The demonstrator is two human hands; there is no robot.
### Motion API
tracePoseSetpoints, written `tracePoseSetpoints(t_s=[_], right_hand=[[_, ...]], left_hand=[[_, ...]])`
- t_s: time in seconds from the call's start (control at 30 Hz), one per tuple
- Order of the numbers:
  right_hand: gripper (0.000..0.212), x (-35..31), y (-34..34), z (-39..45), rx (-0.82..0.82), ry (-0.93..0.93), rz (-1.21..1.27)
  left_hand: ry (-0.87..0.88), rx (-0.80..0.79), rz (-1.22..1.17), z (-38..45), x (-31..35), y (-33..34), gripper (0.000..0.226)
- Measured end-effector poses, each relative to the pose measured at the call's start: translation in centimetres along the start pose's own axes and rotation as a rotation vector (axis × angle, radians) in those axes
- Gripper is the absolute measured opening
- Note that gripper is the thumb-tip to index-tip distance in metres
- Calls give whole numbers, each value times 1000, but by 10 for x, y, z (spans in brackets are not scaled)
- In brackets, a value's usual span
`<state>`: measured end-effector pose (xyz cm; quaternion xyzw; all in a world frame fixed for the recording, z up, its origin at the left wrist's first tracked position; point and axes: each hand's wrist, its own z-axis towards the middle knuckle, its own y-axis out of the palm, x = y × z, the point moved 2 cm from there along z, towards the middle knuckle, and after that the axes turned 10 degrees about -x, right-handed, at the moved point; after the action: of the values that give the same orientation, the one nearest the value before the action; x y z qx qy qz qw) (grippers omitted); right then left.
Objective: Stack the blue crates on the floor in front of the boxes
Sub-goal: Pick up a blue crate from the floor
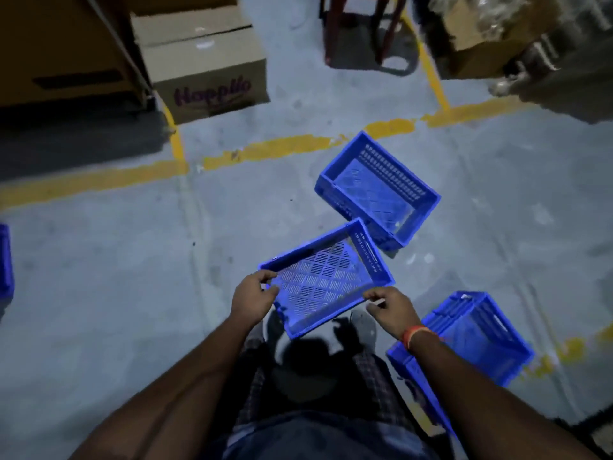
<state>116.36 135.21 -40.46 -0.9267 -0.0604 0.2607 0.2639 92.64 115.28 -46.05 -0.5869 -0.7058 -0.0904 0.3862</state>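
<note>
At the far left edge we see a small bit of a blue crate (5, 260) on the floor (99, 260). Up in the left corner stand big brown boxes (59, 44), and next to them a cardboard box (205, 68) with purple letters on its side. A worn yellow line (282, 147) runs across the gray floor in front of them. In the middle we hold a blue crate (326, 277) up off the floor, tipped so we can see its holey bottom. Our left hand (253, 298) grips the near left corner, with the fingers (270, 276) curled over the rim. Our right hand (393, 308) pinches the near right rim, and an orange band (414, 335) sits on that wrist. Past the held crate, a second blue crate (378, 190) sits open side up on the floor, just below the yellow line. To the right, near our right arm, a third blue crate (471, 336) lies tipped on its side. At the top, a dark red stool (361, 28) stands on the floor.
</note>
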Motion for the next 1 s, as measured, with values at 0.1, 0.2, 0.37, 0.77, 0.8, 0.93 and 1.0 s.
tracePoseSetpoints(t_s=[0.1,0.2,0.37,0.77,0.8,0.93,1.0], right_hand=[[23,32,-23,44,-99,-40,-67],[22,65,-39,92,-231,-98,-182],[27,100,-73,145,-300,-156,-232],[30,196,-58,280,-312,-63,-287],[32,206,-53,299,-294,-67,-293],[34,267,-30,392,-280,-82,-318],[39,277,-19,419,-242,-60,-338]], left_hand=[[-94,129,-77,5,-8,23,28],[-170,277,-185,4,-15,59,26],[-262,342,-357,6,-15,144,27],[-418,420,-247,121,-98,211,35],[-426,420,-222,137,-114,215,36],[-527,416,-150,192,-173,246,38],[-567,440,-134,210,-192,260,37]])
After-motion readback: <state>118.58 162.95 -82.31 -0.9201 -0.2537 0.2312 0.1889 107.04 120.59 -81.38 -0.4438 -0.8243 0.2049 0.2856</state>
